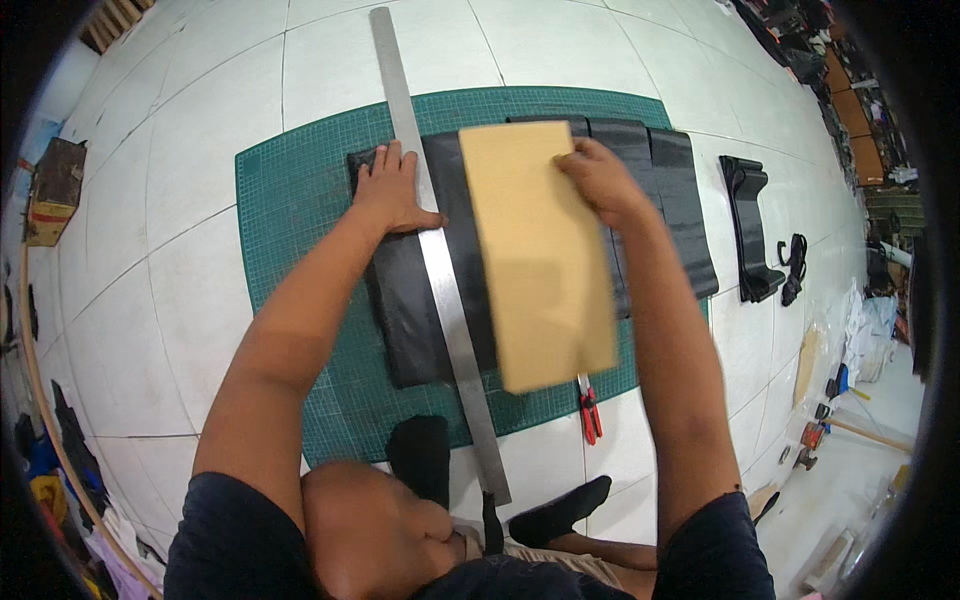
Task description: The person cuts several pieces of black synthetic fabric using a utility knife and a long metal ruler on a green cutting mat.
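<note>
A long metal ruler (pixel 448 290) lies lengthwise across black sheet material (pixel 405 330) on a green cutting mat (pixel 285 250). My left hand (pixel 390 190) rests flat and open on the black material at the ruler's left side, its thumb reaching onto the ruler. To the right, my right hand (pixel 600 180) pinches the right edge of a tan cardboard rectangle (pixel 535 260) near its far end. The cardboard covers part of the black material and looks slightly blurred. More black pieces (pixel 675 220) lie overlapped beneath and beyond my right forearm.
A red-handled tool (pixel 590 415) pokes out from under the cardboard's near end. Folded black material (pixel 748 230) and a coiled black cord (pixel 795 270) lie on the white tiled floor (pixel 180 330) at right. A box (pixel 57 190) stands far left. My feet are near the mat's front edge.
</note>
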`<state>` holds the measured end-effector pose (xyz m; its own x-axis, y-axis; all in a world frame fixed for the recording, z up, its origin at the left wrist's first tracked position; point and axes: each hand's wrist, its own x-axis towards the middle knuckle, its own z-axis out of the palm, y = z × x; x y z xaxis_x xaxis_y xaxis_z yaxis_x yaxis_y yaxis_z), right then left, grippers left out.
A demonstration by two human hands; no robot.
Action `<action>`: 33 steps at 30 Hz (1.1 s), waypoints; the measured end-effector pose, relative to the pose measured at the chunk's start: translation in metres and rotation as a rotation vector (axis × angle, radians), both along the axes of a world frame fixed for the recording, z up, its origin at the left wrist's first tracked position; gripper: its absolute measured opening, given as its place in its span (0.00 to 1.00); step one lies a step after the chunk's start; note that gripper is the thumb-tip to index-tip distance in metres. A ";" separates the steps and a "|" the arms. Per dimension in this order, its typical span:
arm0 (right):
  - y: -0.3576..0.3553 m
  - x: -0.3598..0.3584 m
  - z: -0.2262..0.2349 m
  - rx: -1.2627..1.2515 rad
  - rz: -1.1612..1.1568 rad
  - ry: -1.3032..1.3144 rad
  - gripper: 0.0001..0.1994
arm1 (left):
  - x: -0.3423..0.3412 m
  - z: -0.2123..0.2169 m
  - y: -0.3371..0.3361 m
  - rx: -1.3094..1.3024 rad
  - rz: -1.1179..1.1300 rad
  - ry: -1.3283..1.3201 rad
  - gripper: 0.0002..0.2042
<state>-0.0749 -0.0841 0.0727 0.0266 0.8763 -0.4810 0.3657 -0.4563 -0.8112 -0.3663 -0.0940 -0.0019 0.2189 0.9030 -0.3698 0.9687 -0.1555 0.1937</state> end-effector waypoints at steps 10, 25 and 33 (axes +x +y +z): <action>0.007 -0.073 -0.065 0.178 0.032 -0.485 0.31 | -0.014 0.001 -0.002 0.001 -0.004 -0.042 0.59; 0.007 -0.087 -0.063 0.133 0.017 -0.637 0.30 | -0.035 0.006 0.006 -0.030 -0.103 -0.175 0.58; 0.009 -0.085 -0.067 0.058 -0.018 -0.583 0.32 | -0.035 0.005 0.007 -0.025 -0.103 -0.186 0.59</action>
<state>-0.1595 -0.0750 0.0061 0.2876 0.8976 -0.3339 0.7516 -0.4276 -0.5022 -0.4012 -0.0870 0.0027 0.3765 0.8633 -0.3361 0.8949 -0.2451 0.3729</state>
